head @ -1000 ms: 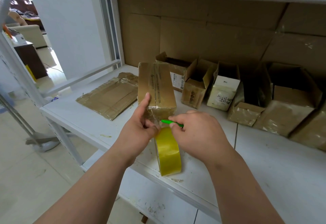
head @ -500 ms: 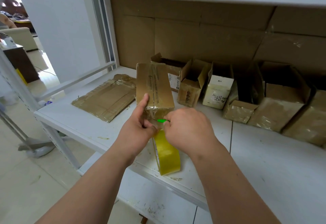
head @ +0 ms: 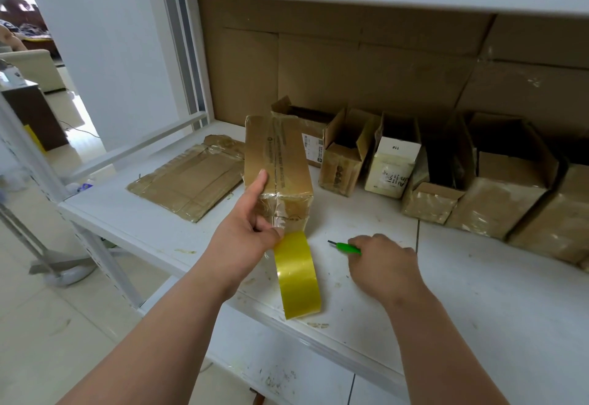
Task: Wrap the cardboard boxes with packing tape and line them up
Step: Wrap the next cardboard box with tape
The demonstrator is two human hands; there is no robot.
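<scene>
- Your left hand (head: pixel 245 229) steadies the tape-wrapped brown cardboard box (head: pixel 277 169): the index finger lies straight up its near-left edge, while the other fingers curl at its near end, where the tape leaves the box. Probably this keeps the box from sliding.
- The yellow roll of packing tape (head: pixel 298 277) stands on edge just below that hand, at the front of the white shelf (head: pixel 478 302).
- Your right hand (head: pixel 382 266) is curled round a small green-handled cutter (head: pixel 345 248), blade tip pointing left, clear of the tape and beside the roll.
- Beyond your right hand, the row of open cardboard boxes (head: pixel 446 178) waits against the back; the wrapped box stands apart from it, not yet lined up.
- A flattened cardboard sheet (head: pixel 188 181) lies left of your left hand.
</scene>
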